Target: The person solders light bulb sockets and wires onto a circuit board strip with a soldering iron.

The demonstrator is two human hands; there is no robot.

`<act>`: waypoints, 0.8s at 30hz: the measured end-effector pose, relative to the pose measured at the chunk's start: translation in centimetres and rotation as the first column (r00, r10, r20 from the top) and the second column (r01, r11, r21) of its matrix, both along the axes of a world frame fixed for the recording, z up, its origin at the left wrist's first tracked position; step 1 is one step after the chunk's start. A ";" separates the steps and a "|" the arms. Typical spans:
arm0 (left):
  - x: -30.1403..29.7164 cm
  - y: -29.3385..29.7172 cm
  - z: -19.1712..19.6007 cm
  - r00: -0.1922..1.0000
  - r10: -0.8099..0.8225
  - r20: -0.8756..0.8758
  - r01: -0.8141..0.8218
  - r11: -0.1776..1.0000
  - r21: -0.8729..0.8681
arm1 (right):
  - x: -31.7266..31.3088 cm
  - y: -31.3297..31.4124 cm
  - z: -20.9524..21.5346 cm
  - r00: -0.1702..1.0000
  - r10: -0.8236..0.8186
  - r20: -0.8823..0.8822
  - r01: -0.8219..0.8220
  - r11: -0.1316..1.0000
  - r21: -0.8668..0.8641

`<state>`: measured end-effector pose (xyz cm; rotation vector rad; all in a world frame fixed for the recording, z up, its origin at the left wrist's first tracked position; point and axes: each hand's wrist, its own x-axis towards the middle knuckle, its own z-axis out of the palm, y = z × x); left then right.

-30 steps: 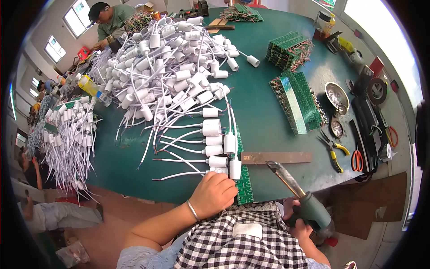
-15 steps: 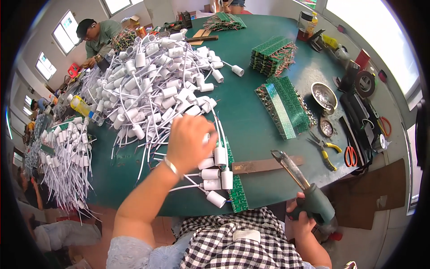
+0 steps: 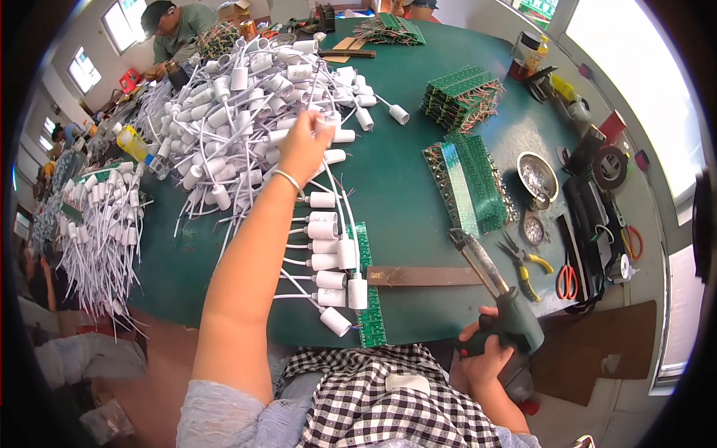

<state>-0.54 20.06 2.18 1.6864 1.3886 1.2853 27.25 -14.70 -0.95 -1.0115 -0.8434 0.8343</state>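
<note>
My left hand (image 3: 302, 149) reaches over the right side of a big pile of white lamp holders with white cables (image 3: 239, 127). Its fingers are closed on one white lamp holder (image 3: 329, 119). Below it, a row of lamp holders (image 3: 323, 240) lies along the left side of a narrow green circuit board strip (image 3: 371, 321); two more holders lie across the strip, their cables running away from me. My right hand (image 3: 485, 347) grips a dark green soldering gun (image 3: 515, 321) near the table's front edge, its metal tip pointing up and left.
A flat brown bar (image 3: 426, 276) lies right of the strip. Green circuit boards are stacked (image 3: 459, 97) and spread (image 3: 478, 183) beyond. A metal bowl (image 3: 537, 175), pliers (image 3: 526, 265) and orange-handled scissors (image 3: 567, 280) line the right. Another person (image 3: 175, 37) sits far left.
My left hand has moved away from the board strip, up to the pile, uncovering the row of lamp holders. The soldering gun stays in my right hand; the whole view has shifted slightly.
</note>
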 end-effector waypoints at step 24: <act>-0.5 -31.5 -2.6 0.794 -0.175 -0.583 0.301 0.945 0.127 | 0.4 -10.8 -2.6 0.911 0.411 0.043 -0.384 0.881 -0.276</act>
